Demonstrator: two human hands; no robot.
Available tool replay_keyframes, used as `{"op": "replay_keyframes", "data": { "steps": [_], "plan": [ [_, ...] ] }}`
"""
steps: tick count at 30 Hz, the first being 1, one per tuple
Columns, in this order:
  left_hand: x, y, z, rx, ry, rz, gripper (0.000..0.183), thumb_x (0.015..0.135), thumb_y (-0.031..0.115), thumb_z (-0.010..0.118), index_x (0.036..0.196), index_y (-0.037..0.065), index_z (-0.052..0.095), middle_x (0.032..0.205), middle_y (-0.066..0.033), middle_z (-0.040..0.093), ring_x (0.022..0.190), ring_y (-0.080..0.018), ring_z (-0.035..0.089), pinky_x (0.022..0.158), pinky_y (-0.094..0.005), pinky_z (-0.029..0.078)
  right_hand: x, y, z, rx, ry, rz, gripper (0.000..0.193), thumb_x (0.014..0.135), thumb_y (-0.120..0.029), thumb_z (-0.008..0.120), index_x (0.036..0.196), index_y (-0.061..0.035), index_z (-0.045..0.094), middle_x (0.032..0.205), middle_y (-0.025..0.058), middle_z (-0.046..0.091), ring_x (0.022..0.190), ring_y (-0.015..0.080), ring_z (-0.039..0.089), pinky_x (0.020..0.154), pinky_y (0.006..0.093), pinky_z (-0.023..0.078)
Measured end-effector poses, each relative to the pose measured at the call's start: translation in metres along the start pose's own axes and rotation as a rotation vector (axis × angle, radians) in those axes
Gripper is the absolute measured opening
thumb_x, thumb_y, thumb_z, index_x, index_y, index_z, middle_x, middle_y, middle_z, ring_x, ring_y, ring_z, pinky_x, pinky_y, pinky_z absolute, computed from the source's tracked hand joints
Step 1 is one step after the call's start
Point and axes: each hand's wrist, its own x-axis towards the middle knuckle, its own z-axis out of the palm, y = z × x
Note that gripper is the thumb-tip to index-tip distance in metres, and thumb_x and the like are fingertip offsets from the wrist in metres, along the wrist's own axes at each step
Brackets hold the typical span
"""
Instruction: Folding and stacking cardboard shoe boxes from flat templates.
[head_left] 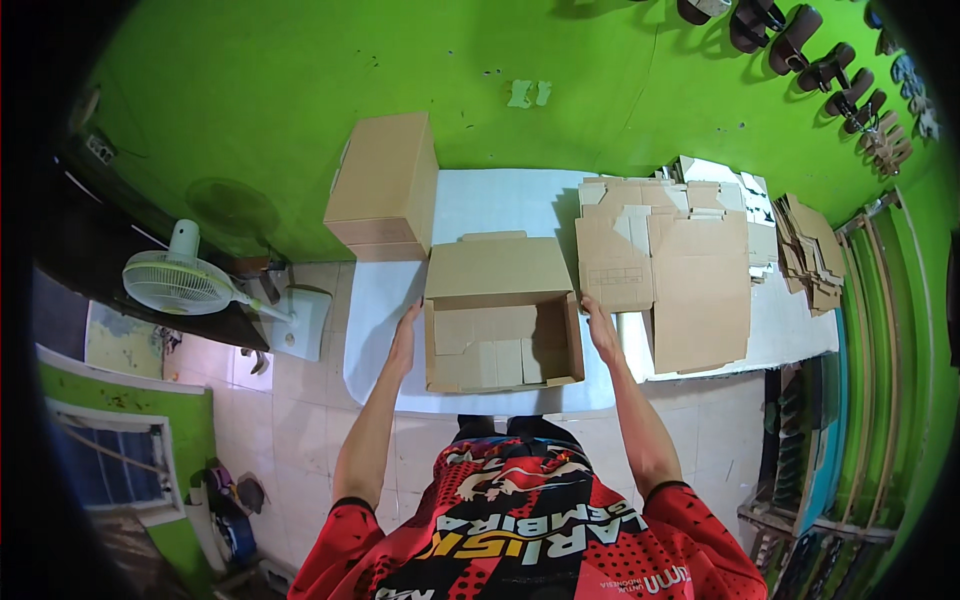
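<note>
An open cardboard box (500, 375) sits on the white tabletop in front of me, its hinged lid (497, 268) raised at the far side. Inside, overlapping brown panels show at the bottom. My left hand (404, 338) lies along the box's left wall, fingers stretched forward. Against the right wall is my right hand (601, 331), its fingers pointing away from me. Between them the two hands hold the box from its sides; the fingertips are partly hidden by the walls.
Brown box stacks (385, 180) stand at the table's (480, 205) back left. Flattened cardboard sheets (700, 290) pile up on the right, with smaller pieces (808, 250) beyond. A fan (178, 280) stands left of the table; sandals (795, 40) hang on the green wall.
</note>
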Motion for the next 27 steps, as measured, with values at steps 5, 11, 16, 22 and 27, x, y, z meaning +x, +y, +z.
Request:
{"op": "replay_keyframes", "data": {
  "steps": [5,11,16,22,27],
  "plan": [
    [0.027,0.034,0.019,-0.013,-0.096,-0.086,0.061,0.102,0.026,0.052,0.161,0.013,0.043,0.163,-0.008,0.045,0.155,-0.0266,0.03,0.125,-0.0572,0.019,0.046,0.021,0.002,0.086,-0.068,0.091,0.049,0.105,-0.034,0.051,0.145,-0.0062,0.06,0.132,0.0065,0.067,0.122,0.0192,0.059,0.106,0.0386,0.046],
    [0.038,0.003,0.005,-0.343,0.021,-0.022,0.052,0.098,0.016,0.057,0.149,0.011,0.056,0.153,-0.0043,0.054,0.15,-0.0216,0.035,0.115,-0.0684,0.029,0.041,-0.003,0.016,0.264,-0.046,0.057,0.038,0.102,-0.015,0.053,0.137,-0.0093,0.064,0.123,0.0042,0.068,0.114,0.0172,0.06,0.099,0.0346,0.049],
    [0.032,-0.002,-0.005,-0.384,0.031,-0.033,0.042,0.1,0.03,0.056,0.137,0.013,0.064,0.156,-0.001,0.052,0.151,-0.0213,0.034,0.119,-0.0678,0.021,0.036,0.011,-0.011,0.33,-0.035,0.094,0.033,0.106,-0.022,0.05,0.13,-0.0103,0.069,0.124,0.0033,0.07,0.124,0.0187,0.061,0.105,0.0377,0.048],
    [-0.024,0.007,-0.018,-0.186,-0.011,-0.005,0.079,0.106,0.06,0.041,0.166,0.01,0.03,0.175,-0.0096,0.022,0.162,-0.0239,0.013,0.13,-0.05,0.006,-0.009,-0.014,-0.013,0.232,-0.011,0.085,0.063,0.107,-0.048,0.044,0.154,-0.0068,0.05,0.159,0.0088,0.05,0.149,0.0287,0.043,0.12,0.0466,0.036],
    [-0.065,-0.004,0.019,0.047,-0.045,0.032,0.087,0.106,0.063,0.04,0.169,0.009,0.013,0.177,-0.0112,0.011,0.163,-0.0255,0.007,0.13,-0.0473,0.009,-0.057,0.014,-0.01,0.173,0.055,0.078,0.08,0.107,-0.062,0.039,0.165,-0.0059,0.032,0.171,0.0119,0.03,0.157,0.031,0.028,0.125,0.0473,0.026]
  ]
}}
